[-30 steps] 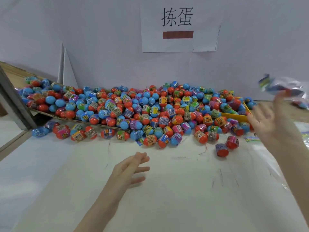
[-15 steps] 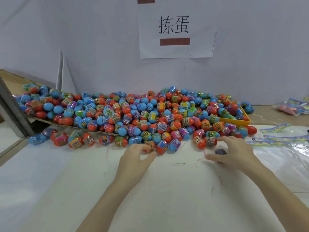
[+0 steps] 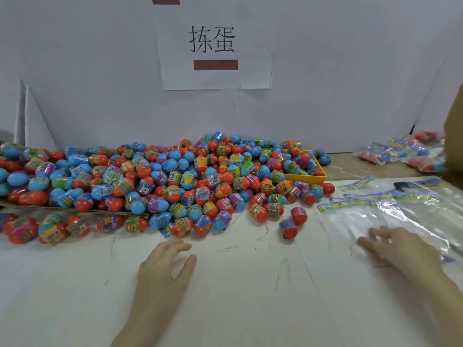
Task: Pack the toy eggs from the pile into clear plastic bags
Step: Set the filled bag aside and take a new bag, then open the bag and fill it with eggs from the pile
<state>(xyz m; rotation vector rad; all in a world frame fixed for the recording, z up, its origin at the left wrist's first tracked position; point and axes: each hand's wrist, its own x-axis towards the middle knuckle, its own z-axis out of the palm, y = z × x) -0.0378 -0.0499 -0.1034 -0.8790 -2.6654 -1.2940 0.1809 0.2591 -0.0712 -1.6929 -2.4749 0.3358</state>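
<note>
Toy eggs (image 3: 160, 181) cut off leftward; left grip (image 3: 162, 269) loose, right grip (image 3: 398, 249) blurred, unclear

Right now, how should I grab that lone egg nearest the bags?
Pinch the egg across its banded middle, coming from above with the right hand. It lies tilted, orange end toward you, clear of the pile, so both sides are free.
</note>
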